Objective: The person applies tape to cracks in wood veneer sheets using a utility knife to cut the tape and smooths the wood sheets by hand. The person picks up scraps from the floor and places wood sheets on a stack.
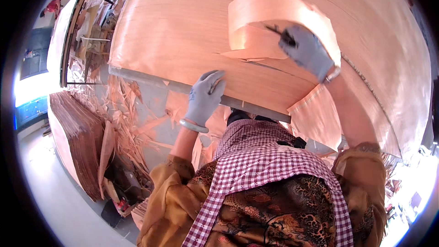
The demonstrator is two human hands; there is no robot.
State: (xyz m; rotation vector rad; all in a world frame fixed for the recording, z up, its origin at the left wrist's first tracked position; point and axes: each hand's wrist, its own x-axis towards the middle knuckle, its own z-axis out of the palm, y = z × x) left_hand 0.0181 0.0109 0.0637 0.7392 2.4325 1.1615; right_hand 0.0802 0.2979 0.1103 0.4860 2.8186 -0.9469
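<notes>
We have a broad veneer sheet [169, 32] spread across the surface [151, 80], with a curled veneer strip [279, 7] standing up in a loop over its right half. Our right hand [307, 50], gloved and a little blurred, is closed around a small dark tool [288, 39] inside that loop; we cannot tell whether it grips the strip too. Our left hand [206, 97], also gloved, rests half-curled at the sheet's front edge, with nothing visible in its grasp.

We judge the work partly done: the strip is raised, though whether it is fully loose does not show. A dark split [274, 67] runs through the veneer just in front of it, while the sheet's left half lies flat and looks whole. Scraps [128, 110] litter the floor, and a thick veneer stack [75, 132] stands at our left, apart from our hands.
</notes>
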